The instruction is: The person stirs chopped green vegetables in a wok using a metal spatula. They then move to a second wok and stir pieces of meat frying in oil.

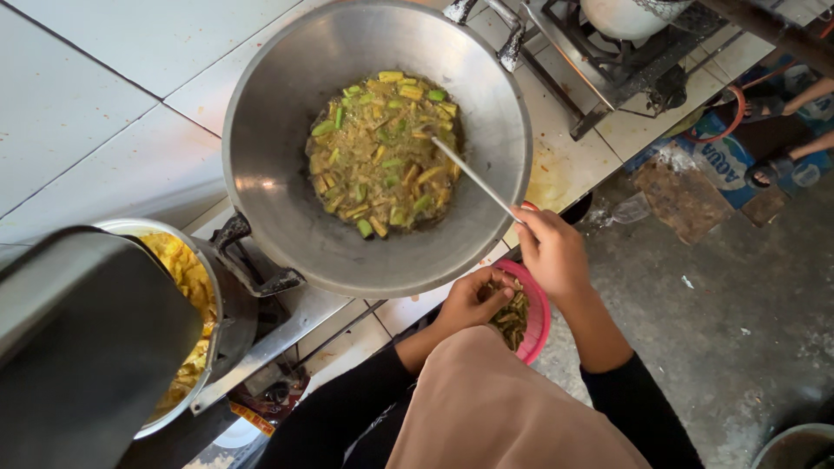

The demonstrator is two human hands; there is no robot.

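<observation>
Left: steel pot (228,326) on a gas burner, yellow food (187,278) inside, dark lid (78,347) tilted over most of it. White tiled wall (95,95) behind. Top right: second gas stove (621,65) with a white pot (621,16) on it, orange hose (725,126) beside. Grey concrete floor (738,295), flattened cardboard (682,195), blue printed sack (734,156), another person's sandalled feet (769,169).

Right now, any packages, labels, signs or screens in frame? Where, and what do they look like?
Printed carton sheet: flat on the floor at upper right beside the stove stand, blue and white, partly under feet.
Crumpled wrapper: under the counter edge near the bottom left, red and yellow, mostly hidden.
No screens or signs.
</observation>
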